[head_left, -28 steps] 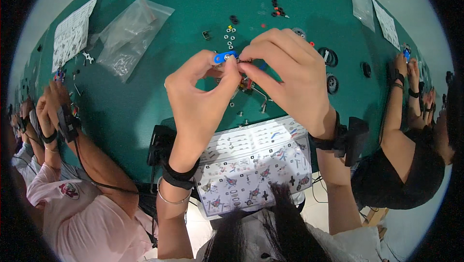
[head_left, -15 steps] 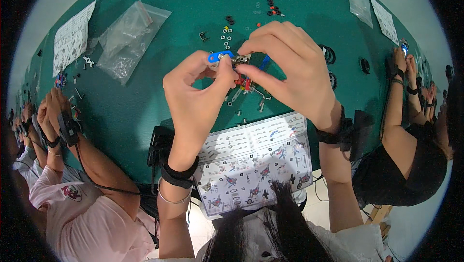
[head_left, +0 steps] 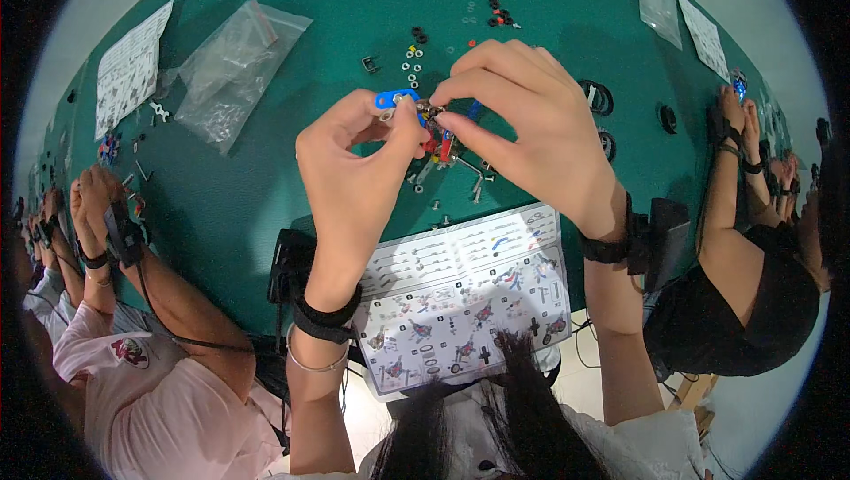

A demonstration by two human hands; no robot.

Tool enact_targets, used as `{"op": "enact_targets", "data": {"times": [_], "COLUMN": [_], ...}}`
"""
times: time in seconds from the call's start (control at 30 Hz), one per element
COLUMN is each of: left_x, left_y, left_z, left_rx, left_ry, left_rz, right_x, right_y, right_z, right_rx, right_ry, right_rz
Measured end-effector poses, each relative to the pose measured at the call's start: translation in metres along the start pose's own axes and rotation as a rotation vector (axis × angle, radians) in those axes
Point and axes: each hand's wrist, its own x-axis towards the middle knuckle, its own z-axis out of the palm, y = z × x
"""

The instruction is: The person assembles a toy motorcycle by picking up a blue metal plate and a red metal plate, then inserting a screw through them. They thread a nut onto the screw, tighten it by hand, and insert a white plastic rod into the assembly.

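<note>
My left hand (head_left: 350,174) pinches a small model part between thumb and fingers; its rounded blue perforated plate (head_left: 387,99) sticks out past the thumb. Metal pieces (head_left: 428,113) show on the side toward my right hand. With thumb and index finger, my right hand (head_left: 540,126) closes on that metal end; what exactly lies between the fingertips is too small to make out. Below the fingers, red pieces (head_left: 444,145) and loose screws (head_left: 478,188) lie on the green table (head_left: 257,223), partly hidden by my hands.
A printed instruction sheet (head_left: 460,303) lies before me at the table edge. Nuts (head_left: 413,66), black and orange rings (head_left: 500,16) and tyres (head_left: 598,97) lie farther out. A plastic bag (head_left: 239,73) is at left. Co-workers' arms (head_left: 177,303) show on both sides.
The blue plate has shifted slightly left and down with my left hand. My right thumb and index finger have come closer together at the metal end.
</note>
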Motion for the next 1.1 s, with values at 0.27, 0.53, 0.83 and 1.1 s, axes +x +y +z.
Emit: {"op": "enact_targets", "data": {"times": [0.27,0.53,0.83,1.1], "left_x": [0.000,-0.001,-0.001,-0.001], "left_y": [-0.001,-0.004,-0.003,-0.003], "left_z": [0.004,0.001,0.001,-0.001], "left_rx": [0.002,0.097,0.014,0.017], "left_ry": [-0.007,-0.041,-0.031,-0.067], "left_rz": [0.015,0.082,0.012,0.018], "right_x": [0.002,0.009,0.012,0.007], "right_y": [-0.012,-0.011,0.002,0.012], "right_z": [-0.001,-0.005,-0.007,0.002], "right_rx": [-0.203,-0.300,-0.057,0.269], "right_ry": [-0.036,-0.124,-0.183,-0.094], "right_rz": [-0.009,-0.104,-0.068,0.033]}}
